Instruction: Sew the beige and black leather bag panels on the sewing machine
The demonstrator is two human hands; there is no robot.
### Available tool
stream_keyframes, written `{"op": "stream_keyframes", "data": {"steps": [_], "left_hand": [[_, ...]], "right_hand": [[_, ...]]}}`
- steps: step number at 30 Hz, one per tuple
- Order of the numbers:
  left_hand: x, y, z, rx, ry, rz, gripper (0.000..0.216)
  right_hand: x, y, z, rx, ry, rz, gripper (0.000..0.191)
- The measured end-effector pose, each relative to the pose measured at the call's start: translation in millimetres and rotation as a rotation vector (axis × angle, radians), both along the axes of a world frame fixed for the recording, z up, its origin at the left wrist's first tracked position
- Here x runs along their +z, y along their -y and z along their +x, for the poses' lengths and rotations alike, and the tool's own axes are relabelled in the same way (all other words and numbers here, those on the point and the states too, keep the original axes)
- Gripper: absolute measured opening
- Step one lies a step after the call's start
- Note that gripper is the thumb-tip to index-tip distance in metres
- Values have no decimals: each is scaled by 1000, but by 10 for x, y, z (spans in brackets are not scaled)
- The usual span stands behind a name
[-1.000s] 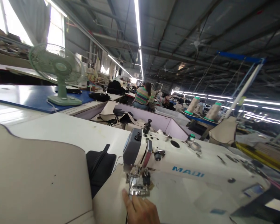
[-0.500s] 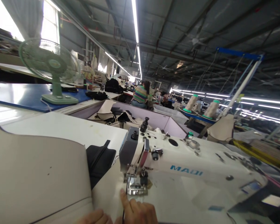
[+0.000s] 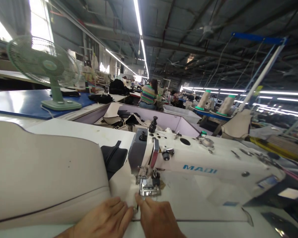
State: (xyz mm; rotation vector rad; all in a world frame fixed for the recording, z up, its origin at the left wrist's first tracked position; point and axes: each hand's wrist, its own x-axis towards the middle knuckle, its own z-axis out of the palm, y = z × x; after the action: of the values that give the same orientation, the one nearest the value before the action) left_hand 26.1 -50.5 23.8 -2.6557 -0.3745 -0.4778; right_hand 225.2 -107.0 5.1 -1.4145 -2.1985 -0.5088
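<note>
Cream fabric (image 3: 123, 183) lies on the bed of the white sewing machine (image 3: 201, 165), low in the middle of the frame, its near edge under the presser foot (image 3: 149, 190). The left hand (image 3: 104, 218) rests flat on it at lower centre, fingers stretched out and close together, tips just left of the foot. The right hand (image 3: 159, 219) lies beside it, loosely spread, its forefinger touching the fabric just before the foot. Neither hand grips anything; both press down. A big beige panel (image 3: 39, 172) fills the lower left, with a black piece (image 3: 114, 157) between it and the machine. A green fan (image 3: 43, 66) stands at upper left, two thread cones (image 3: 215, 102) at right, and a person in a striped shirt (image 3: 147, 94) sits far back.
</note>
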Motion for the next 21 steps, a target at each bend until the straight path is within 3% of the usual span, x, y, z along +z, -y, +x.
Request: {"op": "stream_keyframes", "data": {"steps": [2, 4, 6, 11, 14, 17, 21], "left_hand": [[102, 2, 0, -8, 15, 7, 19], [150, -9, -6, -29, -5, 12, 24], [156, -35, -18, -53, -38, 6, 26], [187, -121, -7, -40, -68, -103, 21], [261, -128, -27, -62, -41, -193, 16], [284, -90, -161, -112, 59, -54, 18], [216, -58, -347, -41, 146, 136, 35]], "right_hand": [[184, 65, 34, -6, -80, -166, 40], [304, 101, 62, -10, -129, -224, 46], [337, 97, 68, 17, -87, -211, 43], [225, -37, -7, 202, 179, -81, 13], [145, -115, -61, 246, 138, 45, 17], [76, -146, -98, 250, 71, 113, 27], [24, -134, -125, 261, 23, 127, 31]]}}
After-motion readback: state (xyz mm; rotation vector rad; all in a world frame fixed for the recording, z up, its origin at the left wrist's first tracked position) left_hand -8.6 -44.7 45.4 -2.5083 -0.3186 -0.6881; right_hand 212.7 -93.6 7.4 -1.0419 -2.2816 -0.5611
